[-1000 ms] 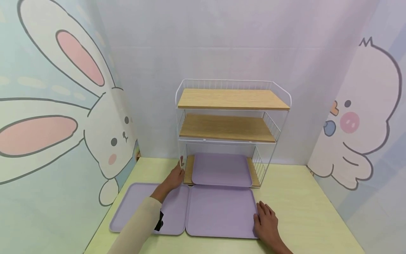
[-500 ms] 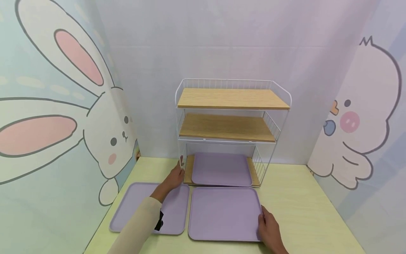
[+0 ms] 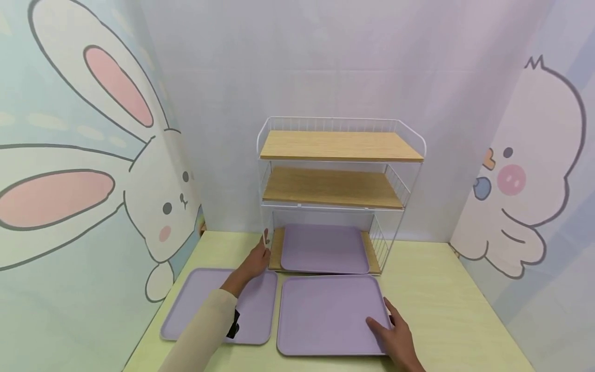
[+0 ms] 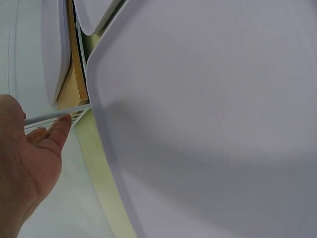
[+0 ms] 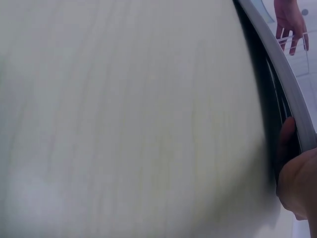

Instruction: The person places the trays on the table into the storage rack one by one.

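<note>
My right hand [image 3: 397, 338] grips the right edge of a lilac tray [image 3: 327, 315] at the front middle, thumb on top and fingers under the rim. In the right wrist view, that tray's edge [image 5: 287, 69] stands off the table with a dark gap beneath it. At the rack's lower left front corner, my left hand [image 3: 256, 260] holds the white wire upright of a shelf rack [image 3: 341, 145]. The left wrist view has the left hand [image 4: 37, 168] with its fingers around the wire. A smaller-looking lilac tray [image 3: 325, 249] lies on the rack's bottom board.
Another lilac tray [image 3: 200, 297] lies at the left, under my left forearm. Above the bottom level, the rack has a wooden middle shelf [image 3: 332, 186] and a top one. Printed curtains stand behind and on both sides of the pale table [image 3: 432, 299].
The front tray has shifted slightly right, away from the left tray, leaving a gap. My right hand went from resting at its edge to gripping it. The left hand stays on the rack.
</note>
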A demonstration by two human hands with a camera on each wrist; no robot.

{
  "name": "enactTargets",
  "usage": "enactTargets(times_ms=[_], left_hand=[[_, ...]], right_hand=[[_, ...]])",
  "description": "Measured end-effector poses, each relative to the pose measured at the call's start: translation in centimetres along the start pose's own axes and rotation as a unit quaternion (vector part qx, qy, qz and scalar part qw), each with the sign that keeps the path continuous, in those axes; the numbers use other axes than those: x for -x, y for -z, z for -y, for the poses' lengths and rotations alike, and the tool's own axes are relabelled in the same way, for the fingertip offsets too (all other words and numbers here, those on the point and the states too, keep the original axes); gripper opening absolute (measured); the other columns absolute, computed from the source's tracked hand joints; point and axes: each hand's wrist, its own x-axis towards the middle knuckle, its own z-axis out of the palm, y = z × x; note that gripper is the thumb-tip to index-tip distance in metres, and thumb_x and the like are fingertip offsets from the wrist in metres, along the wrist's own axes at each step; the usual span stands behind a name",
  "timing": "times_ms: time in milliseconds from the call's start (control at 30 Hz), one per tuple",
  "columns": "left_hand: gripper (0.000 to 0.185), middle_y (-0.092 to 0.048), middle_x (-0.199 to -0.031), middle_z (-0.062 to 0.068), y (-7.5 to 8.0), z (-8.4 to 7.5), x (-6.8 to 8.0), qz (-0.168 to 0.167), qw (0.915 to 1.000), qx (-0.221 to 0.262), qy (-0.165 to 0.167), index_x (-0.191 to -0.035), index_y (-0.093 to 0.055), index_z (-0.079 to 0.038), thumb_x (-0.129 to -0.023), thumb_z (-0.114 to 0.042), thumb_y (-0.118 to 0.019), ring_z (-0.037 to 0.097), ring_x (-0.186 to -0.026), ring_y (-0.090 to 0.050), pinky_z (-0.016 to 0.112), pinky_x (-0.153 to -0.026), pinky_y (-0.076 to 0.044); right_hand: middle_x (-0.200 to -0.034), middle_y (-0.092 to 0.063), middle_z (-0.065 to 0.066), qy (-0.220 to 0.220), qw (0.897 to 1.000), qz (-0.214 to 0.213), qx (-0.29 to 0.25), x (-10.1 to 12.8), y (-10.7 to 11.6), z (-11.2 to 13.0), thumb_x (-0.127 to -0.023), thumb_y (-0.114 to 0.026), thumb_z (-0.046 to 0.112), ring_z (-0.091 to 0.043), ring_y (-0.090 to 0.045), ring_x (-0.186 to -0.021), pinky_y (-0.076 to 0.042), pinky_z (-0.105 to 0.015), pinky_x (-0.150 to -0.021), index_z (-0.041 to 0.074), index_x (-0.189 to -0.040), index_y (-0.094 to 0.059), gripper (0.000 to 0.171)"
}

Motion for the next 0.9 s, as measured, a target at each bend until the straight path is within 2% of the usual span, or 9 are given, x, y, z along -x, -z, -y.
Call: enactTargets(times_ms=[100,167,233,267,400,567,800,867,900], left_hand=[[0.073,-0.041,-0.171,0.043,0.0,0.3,-0.1,0.002,0.9999,-0.009,-0.009,-0.183,0.003,-0.01,-0.12,-0.025,-0.031,0.055,-0.159,-0.048,0.059,-0.13,-0.045],[0.075,-0.042,-0.173,0.039,-0.6,2.6,-0.5,-0.002,0.9995,-0.015,-0.027,-0.183,0.005,-0.017,-0.12,-0.034,-0.031,0.048,-0.159,-0.051,0.051,-0.128,-0.048],[0.075,-0.041,-0.172,0.04,-0.4,2.2,-0.4,-0.001,0.9995,-0.016,-0.029,-0.183,0.002,-0.011,-0.119,-0.029,-0.033,0.047,-0.159,-0.052,0.048,-0.126,-0.049],[0.075,-0.042,-0.172,0.04,-0.8,3.3,-0.8,-0.002,0.9996,-0.019,-0.021,-0.183,0.002,-0.012,-0.119,-0.03,-0.033,0.047,-0.157,-0.053,0.047,-0.124,-0.051],[0.073,-0.044,-0.17,0.04,-1.0,4.1,-1.4,-0.004,0.9995,-0.029,-0.015,-0.183,0.001,-0.009,-0.119,-0.028,-0.03,0.052,-0.154,-0.056,0.051,-0.122,-0.052],[0.074,-0.046,-0.171,0.037,-1.6,5.2,-1.7,-0.015,0.9991,-0.039,0.002,-0.184,0.003,-0.017,-0.12,-0.033,-0.032,0.054,-0.153,-0.054,0.057,-0.123,-0.05],[0.075,-0.046,-0.169,0.041,-0.7,3.4,-0.8,-0.004,0.9993,-0.031,-0.019,-0.183,0.002,-0.011,-0.119,-0.027,-0.034,0.054,-0.152,-0.057,0.05,-0.12,-0.053],[0.075,-0.049,-0.166,0.042,-0.9,3.4,-0.9,-0.009,0.9991,-0.035,-0.021,-0.183,0.002,-0.014,-0.119,-0.027,-0.034,0.054,-0.149,-0.059,0.051,-0.118,-0.053],[0.075,-0.05,-0.166,0.041,-1.4,4.8,-1.4,-0.012,0.9992,-0.037,-0.012,-0.184,0.003,-0.017,-0.119,-0.027,-0.034,0.055,-0.147,-0.06,0.051,-0.116,-0.054]], right_hand=[[-0.144,-0.062,-0.047,0.001,0.999,-0.005,-0.031,0.0,0.0,0.0,-0.097,-0.09,0.031,-0.032,-0.079,-0.1,-0.064,-0.034,-0.074,-0.002,-0.172,-0.04,0.096],[-0.141,-0.065,-0.046,-0.002,0.999,-0.009,-0.051,0.0,0.1,0.0,-0.097,-0.091,0.026,-0.029,-0.078,-0.097,-0.063,-0.031,-0.072,-0.002,-0.171,-0.042,0.094],[-0.137,-0.067,-0.044,-0.006,0.998,-0.009,-0.065,0.0,0.2,0.2,-0.096,-0.091,0.023,-0.026,-0.078,-0.094,-0.063,-0.029,-0.07,-0.002,-0.171,-0.043,0.092],[-0.136,-0.067,-0.044,-0.009,0.997,-0.009,-0.071,0.0,0.3,0.3,-0.096,-0.091,0.022,-0.025,-0.078,-0.093,-0.063,-0.03,-0.069,-0.003,-0.171,-0.043,0.092],[-0.136,-0.065,-0.043,-0.024,0.994,-0.004,-0.105,0.1,0.8,1.0,-0.097,-0.09,0.017,-0.024,-0.078,-0.093,-0.066,-0.032,-0.071,-0.003,-0.171,-0.041,0.091],[-0.133,-0.065,-0.037,-0.044,0.989,-0.002,-0.142,0.3,1.6,2.7,-0.099,-0.087,0.015,-0.022,-0.078,-0.093,-0.069,-0.035,-0.074,0.001,-0.174,-0.039,0.091],[-0.134,-0.061,-0.033,-0.046,0.987,-0.007,-0.156,-0.2,3.5,5.7,-0.101,-0.085,0.018,-0.019,-0.077,-0.094,-0.071,-0.036,-0.075,0.005,-0.177,-0.035,0.091],[-0.137,-0.06,-0.033,-0.046,0.986,-0.009,-0.16,-0.3,4.1,6.7,-0.102,-0.084,0.017,-0.018,-0.077,-0.094,-0.071,-0.036,-0.074,0.007,-0.177,-0.035,0.09],[-0.137,-0.059,-0.034,-0.043,0.986,-0.009,-0.162,-0.4,4.4,7.2,-0.103,-0.084,0.017,-0.018,-0.077,-0.093,-0.071,-0.037,-0.073,0.007,-0.177,-0.034,0.09]])
